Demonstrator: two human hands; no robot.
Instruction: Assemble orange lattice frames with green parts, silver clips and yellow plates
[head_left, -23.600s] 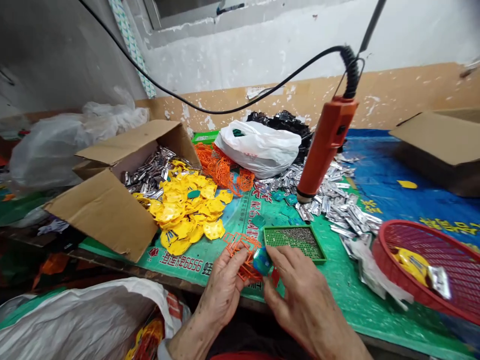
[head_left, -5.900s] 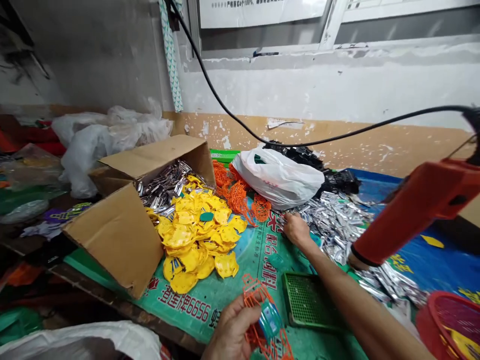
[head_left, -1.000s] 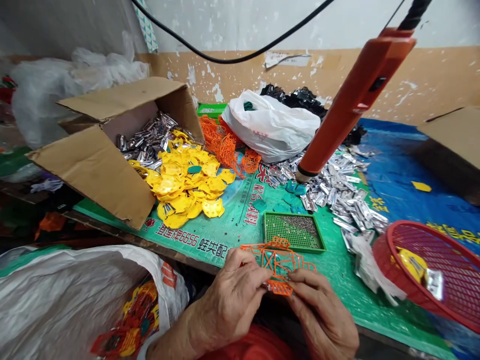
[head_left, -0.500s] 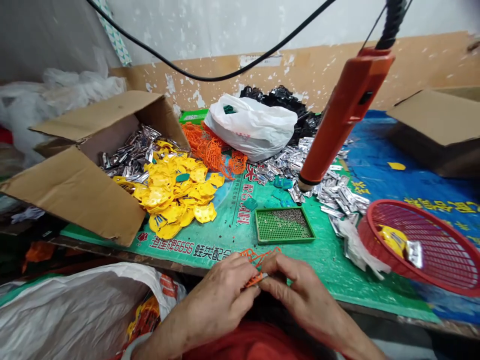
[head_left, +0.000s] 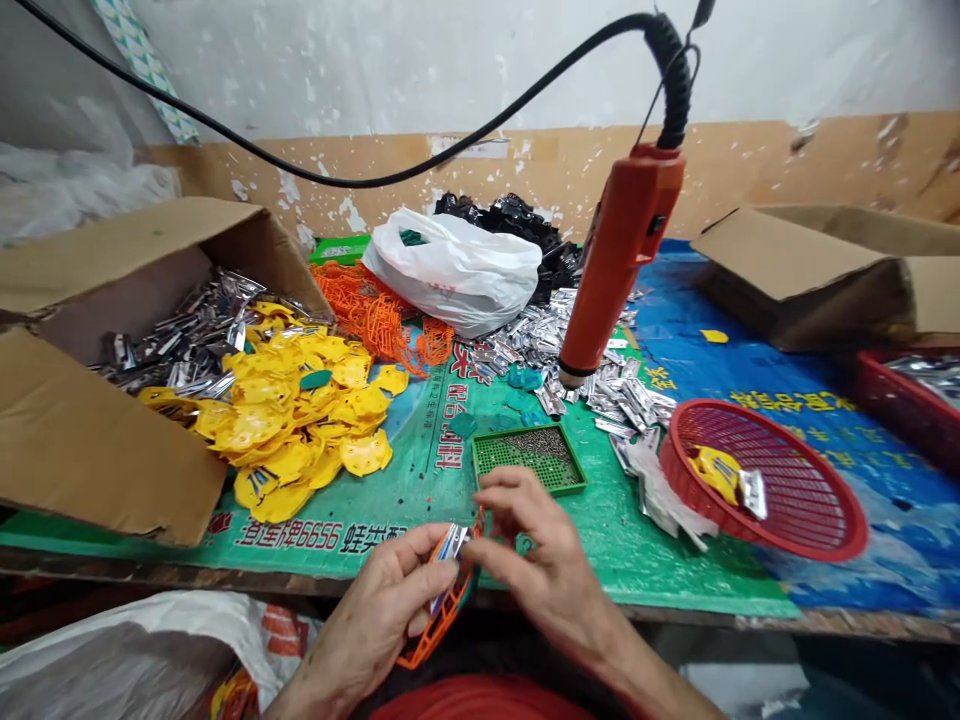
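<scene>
My left hand (head_left: 390,600) pinches an orange plastic frame (head_left: 444,622) with a silver metal piece (head_left: 453,542) lying against it. The fingers of my right hand (head_left: 536,550) are bent at the upper end of the frame, with thumb and index finger by the silver piece; what they hold, if anything, is too small to make out. Just beyond my hands lies a green tray (head_left: 574,485) with small metal bits. An orange electric screwdriver (head_left: 619,260) hangs tip down above silver pieces (head_left: 630,395).
Yellow parts (head_left: 300,400) spill from a cardboard box (head_left: 97,430) at left. A white bag (head_left: 457,270) stands behind, beside orange frames (head_left: 360,310). At right are a red basket (head_left: 765,480) and another box (head_left: 802,270). The table edge (head_left: 660,612) runs near my wrists.
The view has shifted right. My hands have turned the orange frame upright, so the silver piece shows. My right hand's fingers have lifted and spread somewhat.
</scene>
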